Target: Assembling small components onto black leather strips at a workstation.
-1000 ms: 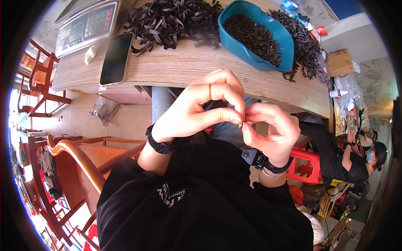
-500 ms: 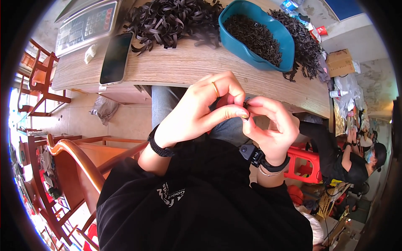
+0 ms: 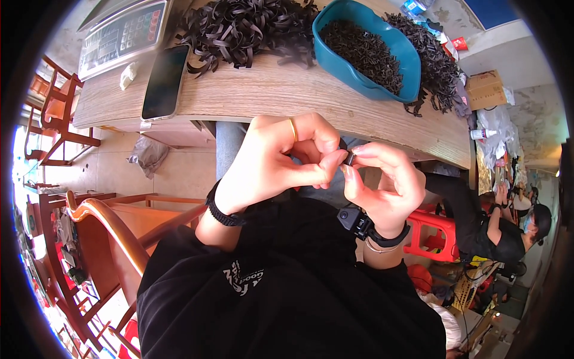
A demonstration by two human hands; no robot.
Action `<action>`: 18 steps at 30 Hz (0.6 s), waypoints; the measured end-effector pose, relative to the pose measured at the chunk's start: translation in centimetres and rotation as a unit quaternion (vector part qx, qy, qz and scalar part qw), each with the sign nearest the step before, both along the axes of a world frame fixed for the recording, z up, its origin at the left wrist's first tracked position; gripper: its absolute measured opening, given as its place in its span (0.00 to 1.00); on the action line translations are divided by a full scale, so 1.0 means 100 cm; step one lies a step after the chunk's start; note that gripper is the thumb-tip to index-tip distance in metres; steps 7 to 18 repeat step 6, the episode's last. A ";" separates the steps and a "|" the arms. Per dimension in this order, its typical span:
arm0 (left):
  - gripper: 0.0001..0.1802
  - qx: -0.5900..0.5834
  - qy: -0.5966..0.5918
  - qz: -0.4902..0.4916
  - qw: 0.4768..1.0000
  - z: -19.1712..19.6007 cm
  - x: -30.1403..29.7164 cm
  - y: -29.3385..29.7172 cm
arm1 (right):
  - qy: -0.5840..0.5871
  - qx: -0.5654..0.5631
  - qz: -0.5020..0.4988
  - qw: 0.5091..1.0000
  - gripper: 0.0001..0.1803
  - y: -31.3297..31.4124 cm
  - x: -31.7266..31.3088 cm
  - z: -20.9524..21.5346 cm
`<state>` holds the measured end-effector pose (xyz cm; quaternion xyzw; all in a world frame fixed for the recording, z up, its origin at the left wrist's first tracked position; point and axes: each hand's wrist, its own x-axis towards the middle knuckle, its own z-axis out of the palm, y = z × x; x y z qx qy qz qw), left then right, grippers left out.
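Observation:
My left hand, with a ring on one finger, is closed in a pinch on a short black strip over the table's near edge. Opposite it, my right hand pinches a small dark shiny piece between thumb and forefinger. Strip and piece meet between the fingertips; whether they are joined I cannot tell. Beyond my hands lies a heap of black ribbon-like strips. A teal basin beside it holds many small dark pieces.
A second pile of dark strips lies right of the basin. On the left of the wooden table are a phone, a crumpled white tissue and a digital scale. A red stool and a seated person are at right.
Both hands have come slightly nearer to me, and the left fingertips have drawn back leftward. The black strip and small piece between them show more clearly.

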<state>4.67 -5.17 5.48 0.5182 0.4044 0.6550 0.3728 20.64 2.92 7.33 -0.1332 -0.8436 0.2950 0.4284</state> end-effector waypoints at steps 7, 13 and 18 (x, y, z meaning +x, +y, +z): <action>0.07 0.027 0.115 0.013 0.993 0.000 -0.007 -0.002 | -0.012 -0.011 0.005 1.000 0.14 -0.002 0.000 0.000; 0.07 0.027 0.115 0.013 0.993 0.000 -0.007 -0.002 | -0.012 -0.011 0.005 1.000 0.14 -0.002 0.000 0.000; 0.07 0.027 0.115 0.013 0.993 0.000 -0.007 -0.002 | -0.012 -0.011 0.005 1.000 0.14 -0.002 0.000 0.000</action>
